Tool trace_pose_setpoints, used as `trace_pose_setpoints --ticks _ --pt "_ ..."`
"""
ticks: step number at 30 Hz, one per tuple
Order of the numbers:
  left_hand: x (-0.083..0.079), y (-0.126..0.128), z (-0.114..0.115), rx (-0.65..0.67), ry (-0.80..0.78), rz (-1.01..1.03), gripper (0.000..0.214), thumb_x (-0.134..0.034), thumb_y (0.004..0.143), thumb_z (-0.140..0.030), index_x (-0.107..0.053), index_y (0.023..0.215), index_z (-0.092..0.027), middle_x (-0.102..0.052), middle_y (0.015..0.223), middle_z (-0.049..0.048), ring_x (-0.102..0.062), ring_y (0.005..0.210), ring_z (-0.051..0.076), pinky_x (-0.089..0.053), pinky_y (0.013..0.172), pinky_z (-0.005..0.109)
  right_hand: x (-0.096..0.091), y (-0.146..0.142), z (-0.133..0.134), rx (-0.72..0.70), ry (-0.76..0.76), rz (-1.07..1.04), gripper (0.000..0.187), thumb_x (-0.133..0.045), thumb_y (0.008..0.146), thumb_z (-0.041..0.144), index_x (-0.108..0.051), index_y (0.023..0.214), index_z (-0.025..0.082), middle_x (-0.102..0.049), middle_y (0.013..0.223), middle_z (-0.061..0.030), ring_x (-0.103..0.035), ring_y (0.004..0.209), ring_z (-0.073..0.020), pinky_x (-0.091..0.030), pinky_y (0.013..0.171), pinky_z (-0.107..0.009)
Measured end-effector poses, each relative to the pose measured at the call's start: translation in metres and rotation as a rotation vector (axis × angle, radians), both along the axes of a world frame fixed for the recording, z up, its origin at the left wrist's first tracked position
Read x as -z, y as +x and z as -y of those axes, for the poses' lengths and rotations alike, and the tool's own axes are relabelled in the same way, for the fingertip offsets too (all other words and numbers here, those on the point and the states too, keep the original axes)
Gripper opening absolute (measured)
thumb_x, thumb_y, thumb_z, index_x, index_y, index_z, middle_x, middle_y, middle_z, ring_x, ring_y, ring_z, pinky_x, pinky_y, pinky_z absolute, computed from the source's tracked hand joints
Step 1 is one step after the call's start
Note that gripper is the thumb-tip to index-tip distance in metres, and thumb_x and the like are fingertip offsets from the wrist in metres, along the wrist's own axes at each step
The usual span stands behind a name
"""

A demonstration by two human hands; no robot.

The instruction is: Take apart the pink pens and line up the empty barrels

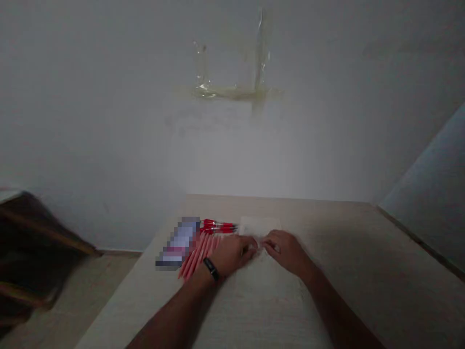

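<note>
This looks like a plain room in a home. Under the fingers (253, 247) is a pale wood table (345, 252). Past them is a white wall (109, 97) with old tape marks (232, 92). Far left stands dark wood furniture (32, 252) on a pale floor (90, 291).

Nothing legible in view. The flat rectangular package (178, 242) on the pale wooden surface (345, 252) has a purple, white and pink printed face, but it is pixelated past reading. The red slender pens (218, 225) just beside it show no readable marks at this resolution.
</note>
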State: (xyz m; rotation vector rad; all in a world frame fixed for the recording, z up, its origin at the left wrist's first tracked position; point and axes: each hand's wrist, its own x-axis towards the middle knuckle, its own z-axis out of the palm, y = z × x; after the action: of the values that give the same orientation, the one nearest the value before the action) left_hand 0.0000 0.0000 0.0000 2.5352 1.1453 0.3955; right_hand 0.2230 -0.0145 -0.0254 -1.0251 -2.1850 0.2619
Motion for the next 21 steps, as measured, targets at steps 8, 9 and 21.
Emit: trace_pose_setpoints --ticks 8,9,21 --pt "0.000 -0.006 -0.005 -0.204 0.015 0.008 0.025 -0.053 0.091 -0.035 -0.067 0.108 -0.024 -0.072 0.093 0.0056 -0.065 0.082 0.019 -0.042 0.070 0.026 0.000 0.005 -0.002 0.024 0.005 0.023 0.012 -0.057 0.094 0.023 -0.069 0.094 0.022 -0.070 0.084 -0.0024 -0.062 0.077 -0.0155 -0.045 0.075 -0.029" --pt "0.001 -0.008 -0.007 -0.240 0.019 0.012 0.024 -0.054 0.091 -0.034 -0.066 0.108 -0.023 -0.072 0.092 0.0055 -0.065 0.083 0.019 -0.042 0.069 0.026 -0.001 0.006 -0.002 0.023 0.008 0.020 0.012 -0.057 0.094 0.022 -0.069 0.094 0.022 -0.070 0.084 -0.0025 -0.062 0.078 -0.0156 -0.046 0.076 -0.029" --pt "0.006 -0.016 -0.015 -0.431 -0.044 -0.123 0.023 -0.050 0.092 -0.029 -0.064 0.106 -0.016 -0.071 0.099 0.0114 -0.066 0.084 0.019 -0.043 0.069 0.026 -0.010 0.007 0.003 0.030 -0.009 0.030 0.015 -0.056 0.095 0.025 -0.070 0.093 0.021 -0.072 0.088 -0.0034 -0.063 0.079 -0.0149 -0.047 0.074 -0.027"
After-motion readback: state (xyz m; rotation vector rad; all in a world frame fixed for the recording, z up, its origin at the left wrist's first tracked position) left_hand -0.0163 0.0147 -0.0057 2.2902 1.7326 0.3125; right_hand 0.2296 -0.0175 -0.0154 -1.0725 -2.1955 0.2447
